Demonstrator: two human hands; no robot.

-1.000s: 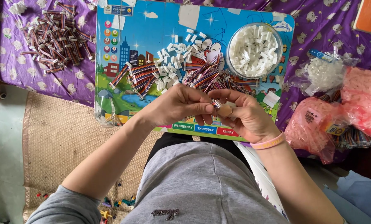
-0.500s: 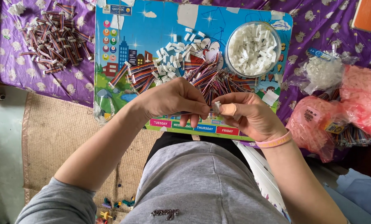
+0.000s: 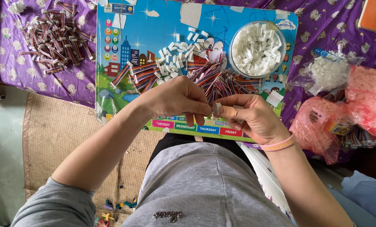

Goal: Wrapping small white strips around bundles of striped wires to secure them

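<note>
At the board's [image 3: 112,42] near edge: our left hand [image 3: 175,101] and right hand [image 3: 251,117], fingers pinched together on 1 small white connector [image 3: 216,107]; multicoloured wires [image 3: 204,75] and round tub [image 3: 257,48] beyond.

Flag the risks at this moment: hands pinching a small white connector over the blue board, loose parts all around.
1. The white connector is pinched only by fingertips of the left hand and right hand; a slip could drop it among the loose white housings, where it would be hard to find.
2. The loose ribbon wires lie tangled right behind the hands; a sleeve or wrist may drag them off the blue board.
3. The round bowl of housings sits near the board's edge and could be knocked.
</note>
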